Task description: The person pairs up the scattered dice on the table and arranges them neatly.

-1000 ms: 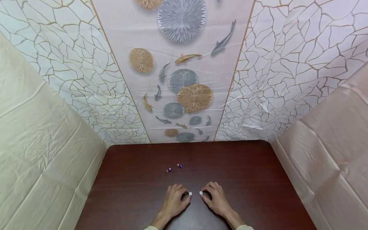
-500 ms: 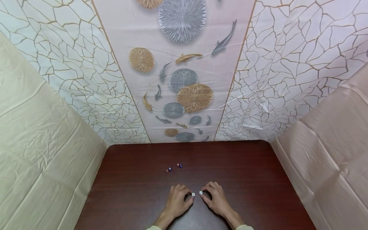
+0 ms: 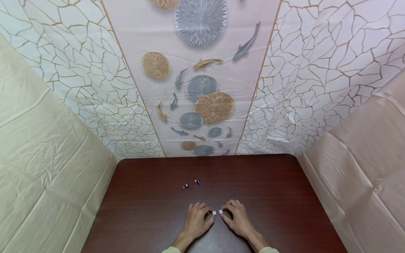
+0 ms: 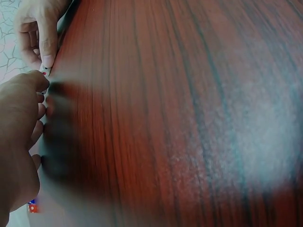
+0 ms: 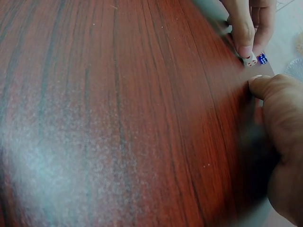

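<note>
Two white dice stand close together near the front of the dark wooden table, a narrow gap between them. My left hand (image 3: 197, 220) pinches the left white die (image 3: 214, 213) between thumb and index finger. Facing it, my right hand (image 3: 236, 218) has thumb and index finger on either side of the right white die (image 3: 220, 212). In the right wrist view the left white die (image 5: 250, 60) shows red pips beneath the left thumb. The left wrist view has the right hand (image 4: 41, 30) at its upper left, its thumb down on a die.
Farther back on the table (image 3: 253, 182) lie two pairs of small dice, each an orange-red die beside a blue die (image 3: 187, 186). Patterned cloth (image 3: 205, 105) hangs behind the table, and beige cloth (image 3: 357, 168) walls both sides.
My left hand has moved right with its white die, narrowing the gap to the other die. The right hand and its die have stayed almost still.
</note>
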A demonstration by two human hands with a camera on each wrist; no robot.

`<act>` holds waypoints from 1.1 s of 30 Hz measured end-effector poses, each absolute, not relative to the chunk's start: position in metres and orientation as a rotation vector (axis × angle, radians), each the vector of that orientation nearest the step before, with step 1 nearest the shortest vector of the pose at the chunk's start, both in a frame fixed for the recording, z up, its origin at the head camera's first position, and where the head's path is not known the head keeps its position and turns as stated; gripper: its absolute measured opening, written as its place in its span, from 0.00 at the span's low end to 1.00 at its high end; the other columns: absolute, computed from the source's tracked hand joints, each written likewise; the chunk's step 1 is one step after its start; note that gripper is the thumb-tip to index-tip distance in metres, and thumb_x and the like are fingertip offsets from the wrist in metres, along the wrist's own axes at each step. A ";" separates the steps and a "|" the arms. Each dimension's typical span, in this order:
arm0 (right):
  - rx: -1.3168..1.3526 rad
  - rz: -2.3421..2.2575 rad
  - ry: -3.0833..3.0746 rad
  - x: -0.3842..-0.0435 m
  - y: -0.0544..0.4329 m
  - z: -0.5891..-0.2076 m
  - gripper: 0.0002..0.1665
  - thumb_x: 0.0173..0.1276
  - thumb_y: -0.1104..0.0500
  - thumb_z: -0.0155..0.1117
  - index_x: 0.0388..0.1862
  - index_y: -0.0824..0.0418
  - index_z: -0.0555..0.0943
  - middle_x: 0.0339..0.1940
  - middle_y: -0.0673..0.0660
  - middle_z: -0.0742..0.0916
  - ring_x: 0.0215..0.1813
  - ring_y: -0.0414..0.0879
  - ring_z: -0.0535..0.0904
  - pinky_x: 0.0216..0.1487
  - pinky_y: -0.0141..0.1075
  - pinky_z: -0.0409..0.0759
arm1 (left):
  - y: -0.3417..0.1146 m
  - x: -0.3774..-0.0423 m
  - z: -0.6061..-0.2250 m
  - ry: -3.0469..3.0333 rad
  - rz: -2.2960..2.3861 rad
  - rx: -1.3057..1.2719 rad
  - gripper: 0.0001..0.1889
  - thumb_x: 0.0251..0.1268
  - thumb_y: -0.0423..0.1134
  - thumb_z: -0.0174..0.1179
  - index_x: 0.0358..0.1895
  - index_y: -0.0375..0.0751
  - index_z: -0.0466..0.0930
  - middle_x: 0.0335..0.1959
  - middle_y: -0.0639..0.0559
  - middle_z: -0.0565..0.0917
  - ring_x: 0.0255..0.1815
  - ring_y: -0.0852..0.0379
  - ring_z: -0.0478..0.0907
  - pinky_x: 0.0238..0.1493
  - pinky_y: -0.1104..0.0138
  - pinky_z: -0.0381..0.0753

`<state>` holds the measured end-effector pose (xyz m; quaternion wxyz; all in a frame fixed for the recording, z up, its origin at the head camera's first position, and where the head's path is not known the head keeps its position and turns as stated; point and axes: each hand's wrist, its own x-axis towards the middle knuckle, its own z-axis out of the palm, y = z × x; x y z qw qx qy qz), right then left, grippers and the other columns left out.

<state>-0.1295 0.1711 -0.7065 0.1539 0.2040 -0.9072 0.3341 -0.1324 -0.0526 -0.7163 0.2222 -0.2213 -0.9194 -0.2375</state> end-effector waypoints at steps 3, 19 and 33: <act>0.586 0.971 -2.583 -0.129 0.172 -0.707 0.16 0.59 0.63 0.90 0.43 0.54 0.92 0.41 0.45 0.87 0.46 0.38 0.79 0.49 0.41 0.73 | -0.050 -0.133 -0.717 -2.545 -0.658 -0.610 0.10 0.55 0.48 0.86 0.35 0.57 0.93 0.29 0.65 0.85 0.34 0.64 0.78 0.45 0.65 0.70; 0.589 0.977 -2.556 -0.130 0.172 -0.712 0.17 0.57 0.64 0.90 0.43 0.55 0.92 0.42 0.47 0.88 0.46 0.38 0.79 0.48 0.40 0.72 | -0.044 -0.134 -0.718 -2.534 -0.664 -0.611 0.10 0.54 0.48 0.87 0.35 0.57 0.94 0.29 0.65 0.84 0.34 0.64 0.77 0.45 0.64 0.71; 0.584 0.998 -2.546 -0.129 0.171 -0.712 0.17 0.57 0.65 0.90 0.43 0.55 0.92 0.42 0.48 0.88 0.47 0.39 0.79 0.48 0.39 0.71 | -0.041 -0.135 -0.718 -2.532 -0.652 -0.608 0.11 0.54 0.48 0.87 0.35 0.57 0.94 0.29 0.65 0.84 0.33 0.64 0.77 0.45 0.64 0.72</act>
